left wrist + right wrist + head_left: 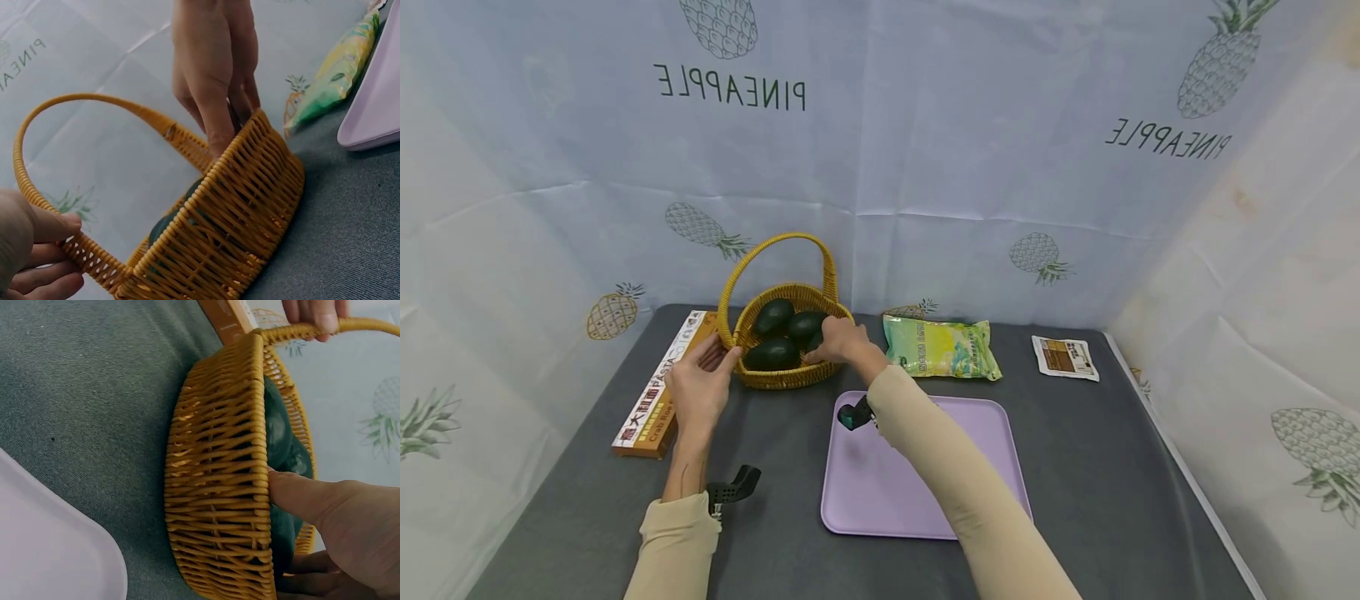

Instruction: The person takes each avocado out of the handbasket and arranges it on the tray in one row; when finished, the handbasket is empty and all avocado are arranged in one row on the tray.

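Note:
A yellow wicker basket (786, 379) holds several dark green avocados (772, 354) at the back left of the table. My left hand (700, 385) pinches the base of its arched handle (727, 312) between thumb and fingers. Inside the basket's right side, my right hand (842, 340) reaches over the rim. In the right wrist view its thumb and fingers lie around an avocado (282, 534), which is partly hidden by the hand and the wicker wall. The left wrist view shows the right fingers (219, 119) pointing down into the basket.
Left of the basket lies a long pasta box (662, 392). A lilac tray (880, 492) sits in front, beneath the right forearm. Behind the tray is a green and yellow packet (940, 348); a small white and brown sachet (1066, 358) lies farther right. A pineapple-print cloth hangs behind.

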Tool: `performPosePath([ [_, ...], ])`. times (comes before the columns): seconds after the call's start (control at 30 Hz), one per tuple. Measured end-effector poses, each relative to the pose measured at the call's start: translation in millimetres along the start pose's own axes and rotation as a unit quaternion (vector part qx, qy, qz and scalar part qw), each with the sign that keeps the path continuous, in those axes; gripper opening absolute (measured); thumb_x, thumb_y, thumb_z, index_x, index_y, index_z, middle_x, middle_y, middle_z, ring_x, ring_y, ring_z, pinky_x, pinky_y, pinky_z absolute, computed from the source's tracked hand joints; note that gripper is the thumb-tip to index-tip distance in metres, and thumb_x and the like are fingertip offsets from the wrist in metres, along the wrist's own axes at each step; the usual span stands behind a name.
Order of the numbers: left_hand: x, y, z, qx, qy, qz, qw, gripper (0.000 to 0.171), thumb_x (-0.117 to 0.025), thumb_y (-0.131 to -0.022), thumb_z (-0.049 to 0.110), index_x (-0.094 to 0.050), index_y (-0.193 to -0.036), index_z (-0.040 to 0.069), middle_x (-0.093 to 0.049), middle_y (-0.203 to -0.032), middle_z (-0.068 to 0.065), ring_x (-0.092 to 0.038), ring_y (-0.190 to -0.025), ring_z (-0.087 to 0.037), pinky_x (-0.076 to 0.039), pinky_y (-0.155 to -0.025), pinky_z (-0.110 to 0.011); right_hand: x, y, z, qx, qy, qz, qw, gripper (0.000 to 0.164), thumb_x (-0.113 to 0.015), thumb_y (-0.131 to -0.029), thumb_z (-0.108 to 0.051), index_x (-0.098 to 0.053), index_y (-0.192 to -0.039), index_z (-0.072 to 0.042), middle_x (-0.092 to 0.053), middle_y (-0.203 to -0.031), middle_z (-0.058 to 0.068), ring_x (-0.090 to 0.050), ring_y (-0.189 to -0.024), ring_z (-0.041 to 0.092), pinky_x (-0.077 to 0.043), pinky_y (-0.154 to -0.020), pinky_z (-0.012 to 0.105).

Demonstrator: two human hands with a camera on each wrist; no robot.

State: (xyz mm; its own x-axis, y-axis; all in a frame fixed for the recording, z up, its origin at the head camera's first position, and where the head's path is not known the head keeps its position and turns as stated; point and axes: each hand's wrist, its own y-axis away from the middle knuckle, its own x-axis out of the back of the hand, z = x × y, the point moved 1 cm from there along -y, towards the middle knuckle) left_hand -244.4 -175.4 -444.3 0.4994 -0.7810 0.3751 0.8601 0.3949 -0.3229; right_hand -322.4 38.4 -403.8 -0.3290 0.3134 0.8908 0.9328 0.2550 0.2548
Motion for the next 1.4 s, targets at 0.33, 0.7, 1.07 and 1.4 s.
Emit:
performPosePath([
  [0.33, 0.3, 2.2, -1.3, 0.006, 0.0, 0.001, 1.0, 0.049, -0.077, -0.097, 0.018, -0.064, -0.142, 0.001, -0.07, -0.132, -0.024, -0.072, -0.117, -0.04, -0.061, -0.097, -0.05, -11.2, -4.1, 4.5, -0.017, -0.052, 0.056, 0.997, 0.057, -0.089, -0.083, -0.046, -0.069, -0.115, -0.005, -0.07, -0.113, 0.012, -0.068, -0.097, 0.026, -0.059, -0.079, 0.036],
  [0.7, 3.4, -0.1, -2.3, -0.001, -0.006, 0.006, 1.0, 0.048, -0.077, -0.097, 0.016, -0.065, -0.141, 0.0, -0.07, -0.13, -0.025, -0.072, -0.116, -0.04, -0.061, -0.096, -0.051, 10.9, 11.9, 6.7, 0.02, -0.122, 0.081, 0.989, 0.082, -0.09, -0.083, -0.042, -0.057, -0.145, 0.0, -0.062, -0.137, 0.018, -0.063, -0.122, 0.034, -0.06, -0.096, 0.044],
  [1.07, 2.3, -0.2, -2.7, 0.005, 0.0, 0.0, 1.0, 0.049, -0.077, -0.097, 0.017, -0.064, -0.142, 0.001, -0.07, -0.133, -0.023, -0.071, -0.118, -0.039, -0.06, -0.098, -0.05, 25.0, 47.7, 26.4, 0.085, -0.122, 0.086, 0.985, 0.083, -0.091, -0.079, -0.044, -0.06, -0.147, -0.006, -0.062, -0.146, 0.014, -0.055, -0.135, 0.035, -0.055, -0.107, 0.047],
  [1.4, 0.1, -0.9, 0.0, -0.003, 0.007, -0.002, 1.0, 0.048, -0.077, -0.097, 0.016, -0.064, -0.141, 0.0, -0.07, -0.132, -0.024, -0.072, -0.118, -0.039, -0.061, -0.098, -0.051, 2.9, 109.1, 60.1, 0.161, -0.106, 0.063, 0.979, 0.08, -0.094, -0.077, -0.039, -0.062, -0.144, -0.01, -0.072, -0.127, 0.007, -0.069, -0.112, 0.023, -0.061, -0.09, 0.037],
])
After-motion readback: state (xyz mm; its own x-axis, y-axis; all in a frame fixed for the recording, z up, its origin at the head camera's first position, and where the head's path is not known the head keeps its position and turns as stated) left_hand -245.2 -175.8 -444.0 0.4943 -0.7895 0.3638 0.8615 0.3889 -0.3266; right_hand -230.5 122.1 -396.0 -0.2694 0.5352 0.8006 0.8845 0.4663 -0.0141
